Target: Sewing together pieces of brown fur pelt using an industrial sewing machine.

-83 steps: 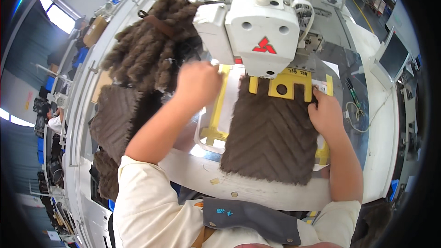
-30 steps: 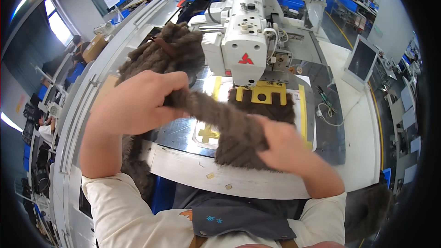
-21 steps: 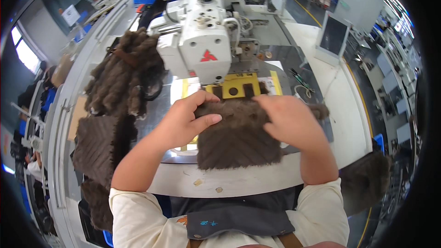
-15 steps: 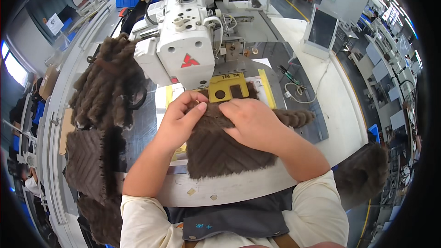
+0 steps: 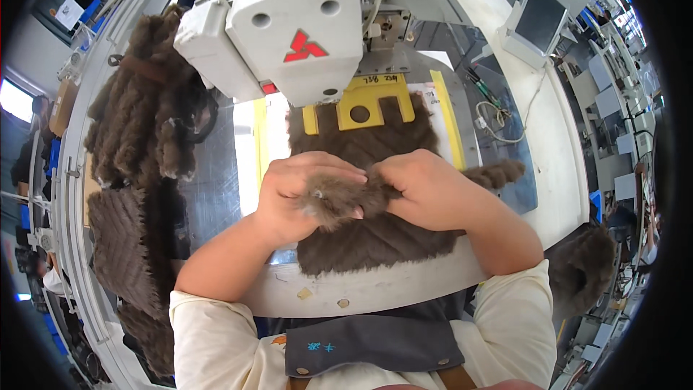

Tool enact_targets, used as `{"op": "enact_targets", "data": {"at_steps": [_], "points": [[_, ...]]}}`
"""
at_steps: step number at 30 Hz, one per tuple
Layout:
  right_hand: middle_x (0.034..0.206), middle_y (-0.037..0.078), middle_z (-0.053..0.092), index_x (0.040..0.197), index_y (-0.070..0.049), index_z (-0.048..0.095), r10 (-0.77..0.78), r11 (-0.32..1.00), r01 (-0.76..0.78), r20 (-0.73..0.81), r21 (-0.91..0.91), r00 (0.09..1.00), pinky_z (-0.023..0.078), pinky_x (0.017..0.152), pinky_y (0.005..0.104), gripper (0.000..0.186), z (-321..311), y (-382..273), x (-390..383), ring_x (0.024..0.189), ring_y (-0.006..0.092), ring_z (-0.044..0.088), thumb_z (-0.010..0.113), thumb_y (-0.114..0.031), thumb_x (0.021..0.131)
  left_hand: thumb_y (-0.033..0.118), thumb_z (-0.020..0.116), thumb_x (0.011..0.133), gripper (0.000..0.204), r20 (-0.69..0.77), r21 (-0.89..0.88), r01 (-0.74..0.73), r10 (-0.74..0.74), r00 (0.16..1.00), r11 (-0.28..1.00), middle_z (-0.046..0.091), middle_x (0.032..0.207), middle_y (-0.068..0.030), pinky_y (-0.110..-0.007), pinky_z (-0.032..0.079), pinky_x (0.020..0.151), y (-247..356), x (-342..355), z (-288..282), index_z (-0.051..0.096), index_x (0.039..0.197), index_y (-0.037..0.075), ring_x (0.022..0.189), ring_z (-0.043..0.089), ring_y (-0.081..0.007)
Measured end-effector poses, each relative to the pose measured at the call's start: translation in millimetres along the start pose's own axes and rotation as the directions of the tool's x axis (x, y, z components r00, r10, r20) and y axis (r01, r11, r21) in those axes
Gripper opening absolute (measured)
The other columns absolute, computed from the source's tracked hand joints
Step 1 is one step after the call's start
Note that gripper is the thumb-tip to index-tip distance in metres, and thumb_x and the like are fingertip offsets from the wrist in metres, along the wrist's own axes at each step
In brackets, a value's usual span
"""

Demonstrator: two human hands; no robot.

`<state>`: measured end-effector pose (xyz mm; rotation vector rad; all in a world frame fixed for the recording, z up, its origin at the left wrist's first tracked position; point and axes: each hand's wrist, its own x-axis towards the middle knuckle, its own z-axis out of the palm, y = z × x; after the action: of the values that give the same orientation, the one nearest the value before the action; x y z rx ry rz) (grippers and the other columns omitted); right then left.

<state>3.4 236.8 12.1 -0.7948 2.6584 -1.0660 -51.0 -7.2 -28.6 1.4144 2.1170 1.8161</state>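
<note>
A brown fur strip (image 5: 333,201) is held up in front of me, its fluffy end sticking out by my left hand (image 5: 283,191). My left fingers are closed around this end. Close beside it, my right hand (image 5: 426,189) pinches the same strip, and a fur tail (image 5: 498,173) shows past the right wrist. Beneath both hands lies a brown fur panel (image 5: 375,245) with chevron ridges, partly covered by them. On the panel's far part rests a yellow clamp plate (image 5: 406,107) with a round hole and slots, under the white sewing machine head (image 5: 296,25).
A heap of brown fur strips (image 5: 141,112) and a ridged fur panel (image 5: 119,245) lie to the left. More fur (image 5: 583,271) hangs at the right. Beyond the table's right part stand a screen (image 5: 538,22) and green-handled tools (image 5: 482,87) with a cable.
Both hands have come away from the yellow plate toward me, lifting the fur strip's end off the panel. More of the plate and panel now shows. The view has shifted closer.
</note>
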Motion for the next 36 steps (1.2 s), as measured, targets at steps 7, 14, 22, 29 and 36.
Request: {"op": "enact_targets", "data": {"at_steps": [7, 14, 22, 29, 36], "points": [[0.094, 0.023, 0.07, 0.104, 0.004, 0.068, 0.066, 0.968, -0.123, 0.246, 0.221, 0.967, 0.053, 0.082, 0.0485, 0.026, 0.6, 0.7, 4.2, 0.095, 0.0452, 0.067, 0.068, -0.014, 0.085, 0.016, 0.099, 0.066, 0.042, 0.059, -0.033, -0.02, 0.022, 0.998, 0.999, 0.077, 0.095, -0.0151, -0.034, 0.06, 0.071, 2.2, -5.7, 0.3, 0.078, 0.099, 0.0, 0.082, 0.074, -0.0258], [0.094, 0.024, 0.072, 0.104, 0.004, 0.069, 0.084, 0.939, -0.172, 0.29, 0.296, 0.953, 0.053, 0.08, 0.0453, 0.026, -2.5, -1.2, 7.0, 0.092, 0.0443, 0.068, 0.069, -0.017, 0.088, 0.003, 0.091, 0.068, 0.026, -0.079, -0.186, 0.012, -0.027, 0.996, 0.982, 0.076, 0.091, -0.0116, -0.034, 0.058, 0.072, 10.2, -4.8, 5.6, 0.079, 0.091, 0.0, 0.084, 0.073, -0.024], [0.096, 0.021, 0.074, 0.105, 0.003, 0.07, 0.127, 0.857, -0.232, 0.247, 0.46, 0.961, 0.054, 0.082, 0.0434, 0.027, 17.8, 7.8, 3.7, 0.09, 0.04, 0.069, 0.074, -0.017, 0.088, 0.006, 0.09, 0.078, 0.025, 0.032, -0.289, 0.168, -0.166, 0.986, 0.943, 0.074, 0.1, -0.0135, -0.036, 0.057, 0.075, 13.2, -3.7, 17.8, 0.074, 0.097, -0.001, 0.085, 0.069, -0.0242], [0.092, 0.014, 0.071, 0.107, 0.0, 0.071, 0.195, 0.979, -0.2, 0.096, 0.047, 0.976, 0.054, 0.082, 0.039, 0.036, -0.4, -15.7, 4.0, 0.089, 0.0256, 0.07, 0.085, -0.024, 0.084, -0.003, 0.084, 0.081, 0.016, -0.017, -0.303, 0.204, -0.219, 0.976, 0.931, 0.073, 0.097, -0.0109, -0.037, 0.057, 0.079, 1.7, -7.1, 24.8, 0.073, 0.09, 0.004, 0.088, 0.071, -0.0251], [0.084, 0.006, 0.065, 0.105, -0.003, 0.075, -0.081, 0.973, 0.128, -0.235, 0.191, 0.969, 0.047, 0.063, 0.0284, 0.042, -7.1, -18.7, -4.5, 0.073, 0.0154, 0.061, 0.094, -0.022, 0.073, -0.001, 0.084, 0.079, 0.019, 0.158, -0.067, 0.028, -0.017, 0.987, 0.997, 0.074, 0.091, -0.0095, -0.04, 0.055, 0.077, -15.7, -10.5, 24.5, 0.069, 0.079, 0.01, 0.085, 0.071, -0.0289]]}}
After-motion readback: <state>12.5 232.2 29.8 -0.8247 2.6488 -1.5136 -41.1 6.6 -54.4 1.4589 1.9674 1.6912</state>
